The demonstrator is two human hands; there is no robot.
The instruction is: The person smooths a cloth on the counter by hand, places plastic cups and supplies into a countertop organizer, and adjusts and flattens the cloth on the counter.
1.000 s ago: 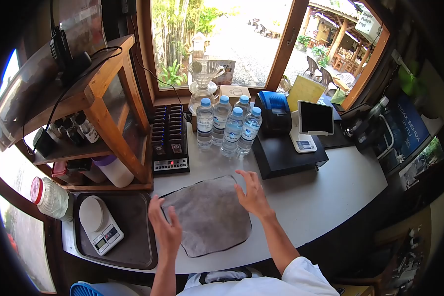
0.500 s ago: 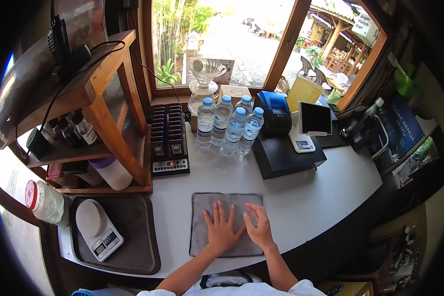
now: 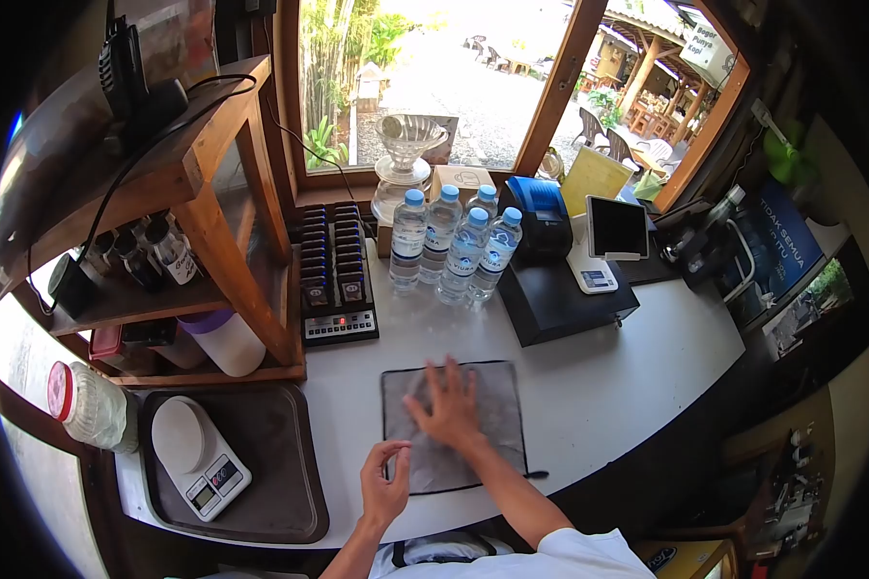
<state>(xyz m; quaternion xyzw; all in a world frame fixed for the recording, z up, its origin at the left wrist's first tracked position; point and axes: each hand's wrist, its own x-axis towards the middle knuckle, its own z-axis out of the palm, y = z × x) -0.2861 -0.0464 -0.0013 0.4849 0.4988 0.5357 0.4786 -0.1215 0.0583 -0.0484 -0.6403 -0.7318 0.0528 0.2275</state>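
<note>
A grey cloth with a dark border lies flat on the white counter in front of me. My right hand rests on the cloth's upper middle, palm down with fingers spread, slightly blurred. At the cloth's lower left edge is my left hand, raised a little, with its fingers curved and thumb apart, and nothing visible in it. A small dark loop sticks out at the cloth's lower right corner.
Several water bottles stand behind the cloth, beside a pager rack and a black cash drawer. A dark tray with a white scale is at the left, under a wooden shelf.
The cloth has been laid flat and squared up. My left hand has moved off it to the left edge, while my right hand has come down flat on it.
</note>
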